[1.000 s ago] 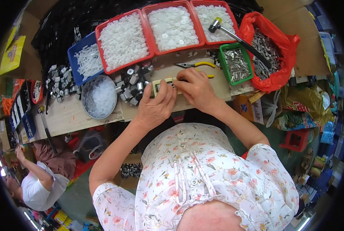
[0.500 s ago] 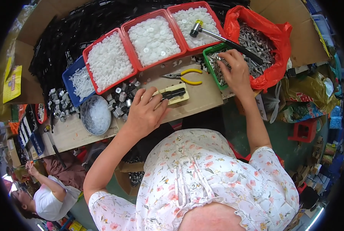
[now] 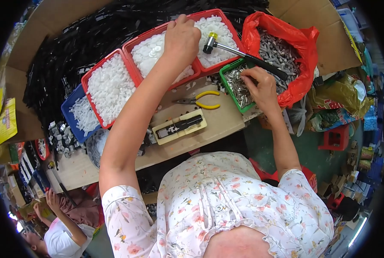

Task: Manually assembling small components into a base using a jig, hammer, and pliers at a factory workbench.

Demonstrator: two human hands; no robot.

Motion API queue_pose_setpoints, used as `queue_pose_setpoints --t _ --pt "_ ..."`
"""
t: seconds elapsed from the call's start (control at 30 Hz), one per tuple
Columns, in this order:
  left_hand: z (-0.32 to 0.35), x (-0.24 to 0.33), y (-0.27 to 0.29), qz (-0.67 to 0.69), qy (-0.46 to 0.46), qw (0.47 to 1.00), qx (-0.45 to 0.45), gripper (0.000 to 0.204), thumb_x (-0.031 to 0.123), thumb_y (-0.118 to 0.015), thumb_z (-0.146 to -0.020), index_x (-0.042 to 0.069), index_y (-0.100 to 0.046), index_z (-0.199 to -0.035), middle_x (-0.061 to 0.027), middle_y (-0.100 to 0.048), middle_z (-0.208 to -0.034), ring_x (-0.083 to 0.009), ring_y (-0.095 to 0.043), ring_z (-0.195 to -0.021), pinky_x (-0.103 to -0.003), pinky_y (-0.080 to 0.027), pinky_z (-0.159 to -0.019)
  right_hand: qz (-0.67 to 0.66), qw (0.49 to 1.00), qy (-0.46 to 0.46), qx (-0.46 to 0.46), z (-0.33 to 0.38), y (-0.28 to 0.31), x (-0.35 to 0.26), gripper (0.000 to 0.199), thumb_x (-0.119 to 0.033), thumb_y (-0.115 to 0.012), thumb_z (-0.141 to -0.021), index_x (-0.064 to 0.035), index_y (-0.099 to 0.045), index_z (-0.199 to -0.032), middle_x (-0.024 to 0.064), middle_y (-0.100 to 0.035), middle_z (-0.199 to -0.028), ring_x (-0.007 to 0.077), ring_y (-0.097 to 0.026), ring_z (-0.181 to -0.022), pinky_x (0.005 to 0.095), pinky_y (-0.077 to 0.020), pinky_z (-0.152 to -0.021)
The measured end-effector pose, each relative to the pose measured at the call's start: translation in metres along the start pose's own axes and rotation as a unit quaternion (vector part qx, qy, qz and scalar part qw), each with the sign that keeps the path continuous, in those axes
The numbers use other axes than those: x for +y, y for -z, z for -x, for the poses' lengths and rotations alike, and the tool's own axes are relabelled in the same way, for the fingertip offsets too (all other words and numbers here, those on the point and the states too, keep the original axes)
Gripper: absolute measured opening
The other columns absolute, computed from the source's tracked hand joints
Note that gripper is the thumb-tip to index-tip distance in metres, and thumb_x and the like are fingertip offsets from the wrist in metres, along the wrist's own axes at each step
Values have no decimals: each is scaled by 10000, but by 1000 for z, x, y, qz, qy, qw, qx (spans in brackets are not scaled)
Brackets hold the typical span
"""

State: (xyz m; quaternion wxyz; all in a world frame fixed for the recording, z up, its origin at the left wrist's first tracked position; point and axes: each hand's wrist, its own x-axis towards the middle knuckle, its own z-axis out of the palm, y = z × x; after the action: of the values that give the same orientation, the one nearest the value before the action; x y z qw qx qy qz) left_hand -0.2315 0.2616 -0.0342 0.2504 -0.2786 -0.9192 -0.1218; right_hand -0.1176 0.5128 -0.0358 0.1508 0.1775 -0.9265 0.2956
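Note:
My left hand (image 3: 182,39) reaches far out over the middle red tray (image 3: 134,43) of small white plastic parts, fingers curled down into them; whether it holds any is hidden. My right hand (image 3: 260,86) dips into the green tray (image 3: 223,78) of small metal pins, fingertips pinched among them. On the wooden board lies a cream jig (image 3: 179,126) with a black part set in it, untouched. Yellow-handled pliers (image 3: 200,99) lie just beyond the jig.
A hammer (image 3: 242,54) rests across the right red tray and the green tray. A red bag (image 3: 303,38) holds grey metal parts. Other white parts fill the left red tray (image 3: 87,81) and blue tray (image 3: 67,112). Black parts are piled behind. Another person (image 3: 61,228) sits lower left.
My left hand left the jig and stretched forward to the middle red tray. My right hand, at the jig a second ago, has stayed in the green tray for the last half second.

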Motion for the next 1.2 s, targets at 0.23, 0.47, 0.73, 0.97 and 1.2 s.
queue_pose_setpoints --t 0.23,0.47,0.73,0.97,1.2 --pt "-12 -7 -12 5 26 999 -29 71 113 -718 -733 50 -741 -757 -93 -678 -884 -293 -583 -1021 -423 -461 -838 -67 997 -38 24 4 6 -1 94 15 -708 -834 25 -704 -927 127 -697 -855 229 -679 -792 314 -507 -714" --pt "21 29 40 366 246 894 -74 186 164 -768 -821 20 -783 -937 -97 -738 -901 -227 -657 -865 -315 -478 -736 -290 950 -54 102 -9 0 -30 92 57 -696 -854 47 -716 -943 87 -715 -911 145 -666 -865 267 -513 -795" --pt "84 76 78 668 453 586 -67 267 196 -742 -914 -35 -746 -1048 -56 -723 -936 -100 -619 -867 -254 -467 -805 -356 932 34 58 -16 -19 -77 127 72 -696 -839 15 -709 -952 95 -708 -990 188 -674 -945 298 -530 -827" --pt "106 74 87 656 449 605 -41 242 191 -744 -912 -37 -749 -993 -62 -721 -889 -96 -618 -837 -247 -466 -785 -288 954 77 46 -8 -27 -92 163 76 -721 -806 12 -707 -955 108 -705 -967 211 -686 -896 295 -538 -782" --pt "117 71 101 668 457 587 -36 237 199 -751 -901 -33 -750 -946 -63 -716 -860 -108 -629 -818 -255 -467 -766 -181 969 159 55 -4 -36 -103 204 73 -748 -771 2 -709 -958 113 -704 -959 246 -687 -871 315 -547 -753"
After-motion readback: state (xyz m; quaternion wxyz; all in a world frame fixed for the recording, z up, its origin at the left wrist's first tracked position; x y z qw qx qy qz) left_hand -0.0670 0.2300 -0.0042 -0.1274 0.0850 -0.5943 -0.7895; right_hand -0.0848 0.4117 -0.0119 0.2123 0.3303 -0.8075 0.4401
